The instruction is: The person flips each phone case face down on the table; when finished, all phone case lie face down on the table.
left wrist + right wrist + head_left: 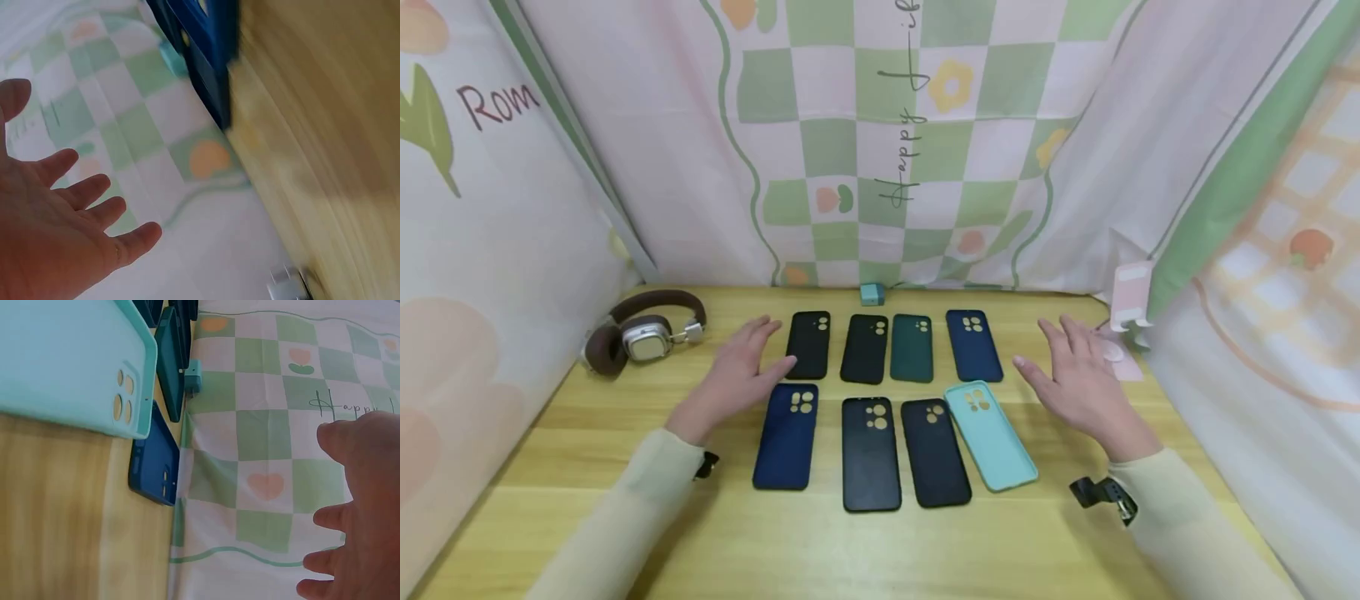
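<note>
Several phone cases lie in two rows on a wooden table. The back row holds a black case [808, 345], another black case [864, 348], a dark green case [912, 348] and a blue case [974, 346]. In front are a navy case [786, 437], two black cases [871, 454] [936, 452] and a tilted light turquoise case [991, 436]. My left hand [739, 375] hovers at the left of the rows, fingers spread, holding nothing. At the right, my right hand [1075, 382] is also spread and holds nothing; the turquoise case [69, 362] looms near in the right wrist view.
Brown headphones [651, 333] lie at the table's back left. A small teal block [872, 294] stands by the checkered curtain [880, 150] behind the rows. A pink phone stand [1129, 296] is at the back right. Printed cloth hangs on both sides.
</note>
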The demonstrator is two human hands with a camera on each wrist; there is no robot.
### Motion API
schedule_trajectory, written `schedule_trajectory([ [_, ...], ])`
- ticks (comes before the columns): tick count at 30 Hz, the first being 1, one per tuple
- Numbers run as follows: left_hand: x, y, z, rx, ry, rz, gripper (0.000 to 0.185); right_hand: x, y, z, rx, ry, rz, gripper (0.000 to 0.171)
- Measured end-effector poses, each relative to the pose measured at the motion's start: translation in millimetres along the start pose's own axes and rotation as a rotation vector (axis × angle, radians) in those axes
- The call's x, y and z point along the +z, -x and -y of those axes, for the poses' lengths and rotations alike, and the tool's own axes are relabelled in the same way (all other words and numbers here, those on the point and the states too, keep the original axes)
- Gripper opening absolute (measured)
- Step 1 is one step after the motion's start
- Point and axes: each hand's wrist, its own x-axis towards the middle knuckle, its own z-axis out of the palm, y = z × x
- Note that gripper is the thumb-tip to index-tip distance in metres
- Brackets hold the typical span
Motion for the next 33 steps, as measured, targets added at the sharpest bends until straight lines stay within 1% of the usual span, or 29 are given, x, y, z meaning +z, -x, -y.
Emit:
schedule_trajectory([
  [6, 18.5, -7.6, -37.4, 0.094, 0.11, -0.015, 0.058, 5, 0, -3, 0.014, -0.079, 0.032, 0.078],
  [9, 28.9, -13.0, -60.7, 0.11, 0.177, -0.003, 0.053, 8, 1, -4, 0.029, -0.126, 0.069, 0.078],
  [12, 43.7, -19.7, -84.2, 0.094, 0.208, 0.048, 0.05, 11, 2, -4, 0.047, -0.178, 0.108, 0.078],
  [13, 49.4, -21.8, -92.0, 0.088, 0.228, 0.076, 0.05, 13, 2, -5, 0.05, -0.2, 0.121, 0.078],
  [15, 62.2, -25.5, -107.0, 0.078, 0.287, 0.153, 0.049, 16, 4, -5, 0.057, -0.239, 0.145, 0.077],
  [17, 74.4, -28.1, -123.5, 0.055, 0.366, 0.241, 0.047, 19, 5, -5, 0.067, -0.27, 0.172, 0.076],
  [18, 80.5, -28.9, -132.5, 0.034, 0.423, 0.289, 0.045, 20, 6, -5, 0.071, -0.283, 0.185, 0.076],
  [21, 97.3, -30.8, -155.1, -0.055, 0.613, 0.429, 0.041, 25, 5, -2, 0.091, -0.311, 0.228, 0.075],
  [23, 106.9, -32.7, -170.3, -0.117, 0.726, 0.5, 0.039, 26, 6, -1, 0.109, -0.329, 0.247, 0.074],
  [25, 114.5, -34.1, -180.8, -0.173, 0.818, 0.552, 0.036, 28, 7, -1, 0.12, -0.343, 0.262, 0.074],
  [28, 120.0, -35.0, -190.6, -0.235, 0.858, 0.592, 0.03, 30, 8, 1, 0.124, -0.36, 0.283, 0.072],
  [33, 125.7, -36.5, -197.8, -0.307, 0.817, 0.632, 0.026, 34, 10, 1, 0.128, -0.373, 0.321, 0.065],
])
